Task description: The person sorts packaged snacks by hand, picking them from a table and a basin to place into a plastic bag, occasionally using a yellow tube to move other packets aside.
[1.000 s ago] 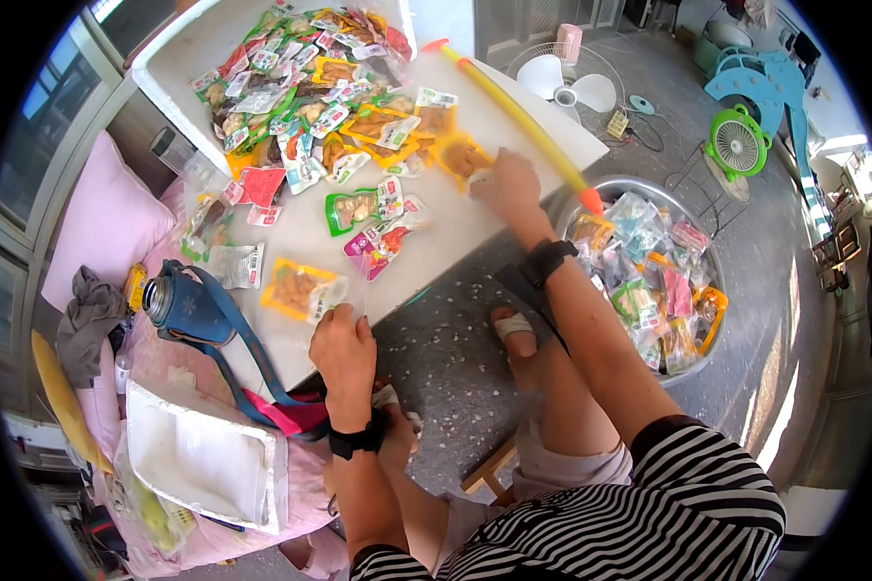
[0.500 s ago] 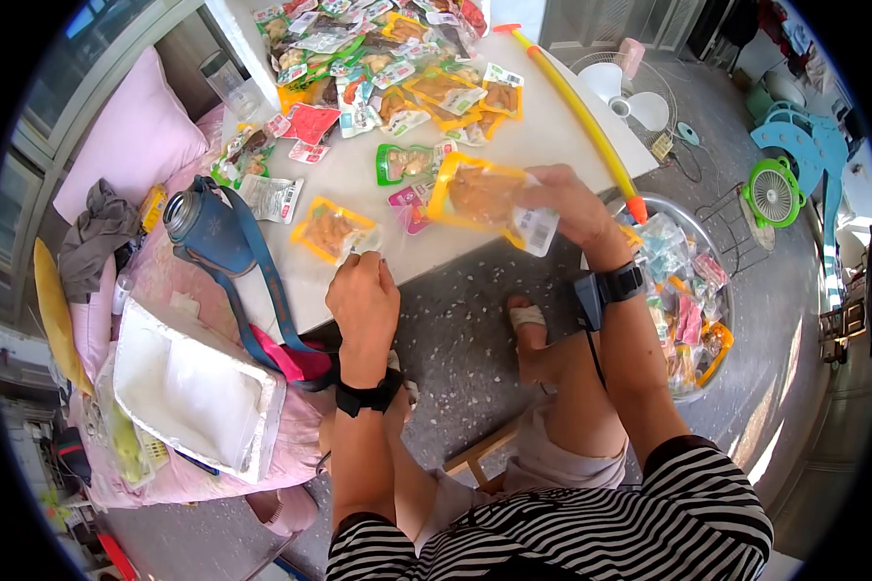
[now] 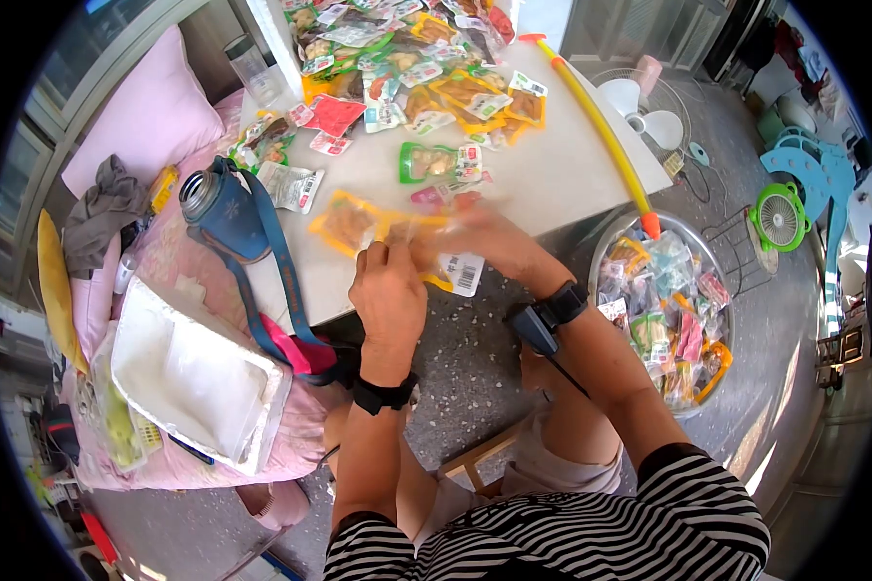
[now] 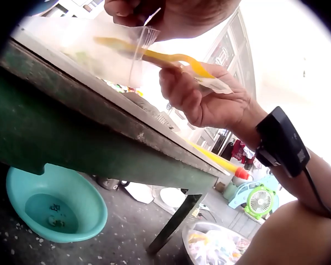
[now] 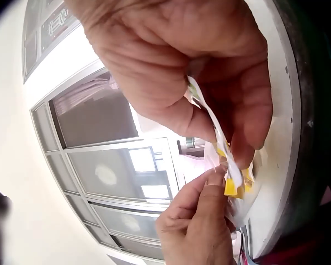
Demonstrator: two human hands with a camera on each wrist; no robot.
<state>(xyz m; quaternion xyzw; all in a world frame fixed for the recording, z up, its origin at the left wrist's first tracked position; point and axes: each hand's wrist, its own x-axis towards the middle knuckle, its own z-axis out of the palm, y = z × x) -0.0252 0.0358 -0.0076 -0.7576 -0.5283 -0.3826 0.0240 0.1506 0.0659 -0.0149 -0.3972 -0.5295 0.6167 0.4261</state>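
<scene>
My left hand [image 3: 389,300] pinches the mouth of a clear plastic bag [image 4: 113,66] at the table's front edge. A yellow snack packet [image 3: 343,225] shows just beyond its fingertips in the head view. My right hand [image 3: 499,244] grips a second yellow-edged snack packet [image 3: 463,275] with a white, barcoded end. In the left wrist view that packet's yellow edge overlaps the bag's opening. Both hands are close together in the right wrist view, the packet [image 5: 234,186] between them. Behind them, a green packet [image 3: 438,163] and a partly covered pink packet [image 3: 439,194] lie on the table.
Heaped snack packets [image 3: 397,63] spill from a white foam box at the back. A yellow tube with orange ends [image 3: 601,126] lies along the right table edge. Filled bags fill a metal basin [image 3: 603,254] on the floor. At left are a blue flask [image 3: 231,215] and an empty foam box [image 3: 189,378].
My right hand took a yellow packet from near the pile and carried it left and toward me, to the left hand. The left hand stays at the bag; the head view has shifted.
</scene>
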